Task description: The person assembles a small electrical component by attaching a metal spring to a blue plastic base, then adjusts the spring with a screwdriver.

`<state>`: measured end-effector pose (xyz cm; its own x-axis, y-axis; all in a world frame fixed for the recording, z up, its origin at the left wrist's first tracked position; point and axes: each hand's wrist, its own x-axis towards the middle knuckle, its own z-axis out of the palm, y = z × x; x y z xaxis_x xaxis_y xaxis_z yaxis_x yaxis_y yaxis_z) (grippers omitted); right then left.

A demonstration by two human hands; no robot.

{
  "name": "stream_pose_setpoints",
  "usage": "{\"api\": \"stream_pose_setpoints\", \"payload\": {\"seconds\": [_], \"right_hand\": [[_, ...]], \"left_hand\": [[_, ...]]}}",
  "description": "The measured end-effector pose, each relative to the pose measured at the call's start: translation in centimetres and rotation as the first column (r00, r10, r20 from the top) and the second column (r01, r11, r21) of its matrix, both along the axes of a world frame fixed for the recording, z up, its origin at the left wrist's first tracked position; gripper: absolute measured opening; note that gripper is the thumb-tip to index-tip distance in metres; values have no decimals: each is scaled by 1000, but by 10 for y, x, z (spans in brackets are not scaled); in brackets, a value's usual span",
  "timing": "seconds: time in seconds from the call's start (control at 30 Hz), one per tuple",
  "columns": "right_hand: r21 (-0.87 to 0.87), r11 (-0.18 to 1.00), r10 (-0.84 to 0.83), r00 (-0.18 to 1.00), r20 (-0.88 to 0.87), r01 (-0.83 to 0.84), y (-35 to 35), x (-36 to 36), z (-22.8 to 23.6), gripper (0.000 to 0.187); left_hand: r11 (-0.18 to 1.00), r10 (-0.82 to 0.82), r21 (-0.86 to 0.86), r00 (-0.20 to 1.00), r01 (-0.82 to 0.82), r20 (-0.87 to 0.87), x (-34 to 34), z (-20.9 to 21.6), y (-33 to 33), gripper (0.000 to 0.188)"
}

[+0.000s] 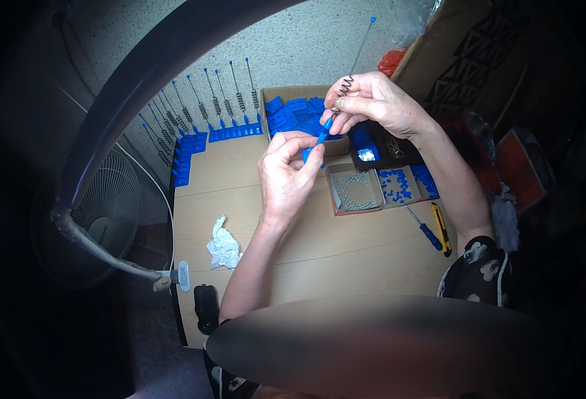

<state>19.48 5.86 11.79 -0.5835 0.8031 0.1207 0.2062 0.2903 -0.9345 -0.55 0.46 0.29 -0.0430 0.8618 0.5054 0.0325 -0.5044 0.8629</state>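
Observation:
Both hands meet above the table, near the cardboard box. Between the thumb and fingers of my left hand (286, 169) is a small blue plastic piece (321, 137), its lower part partly covered by the fingers. My right hand (376, 106) pinches a dark coil spring (345, 86) just above that piece. A thin rod with a blue tip (373, 20) rises from the spring, tilted up to the right. The spring's lower end comes to the blue piece, but the fingers hide whether it is seated. Several similar spring rods (227, 106) stand upright on blue bases (236, 131) along the wall.
The cardboard box (263, 113) holds blue plates. Nearer are small trays (336, 203) with clear beads and blue bits, a screwdriver (429, 236), a yellow cutter (441, 229), a crumpled tissue (223, 246) and a black case (205, 306). A dark lamp arm (116, 100) arches over the left.

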Motion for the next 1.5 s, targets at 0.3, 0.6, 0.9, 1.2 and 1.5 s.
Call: {"api": "stream_pose_setpoints", "payload": {"seconds": [0.3, 0.6, 0.9, 1.2, 1.5], "right_hand": [[44, 998, 37, 999, 29, -38, 0, -11, -8, 24], [55, 998, 41, 998, -49, -39, 1, -18, -20, 26], [67, 997, -35, 999, 18, 34, -11, -18, -9, 25], [34, 992, -118, 993, -22, 118, -15, -11, -5, 26], [-25, 993, -117, 984, -136, 115, -17, -8, -10, 27]], "left_hand": [[998, 35, 43, 999, -34, -34, -18, -6, 0, 11], [999, 37, 38, 992, -33, -117, -30, -8, -3, 11], [992, -111, -54, 991, 115, 72, -21, -15, 1, 13], [980, -165, -91, 977, 178, 137, -6, -15, 1, 15], [981, -163, -78, 971, 179, 176, -1, -2, -8, 17]]}}
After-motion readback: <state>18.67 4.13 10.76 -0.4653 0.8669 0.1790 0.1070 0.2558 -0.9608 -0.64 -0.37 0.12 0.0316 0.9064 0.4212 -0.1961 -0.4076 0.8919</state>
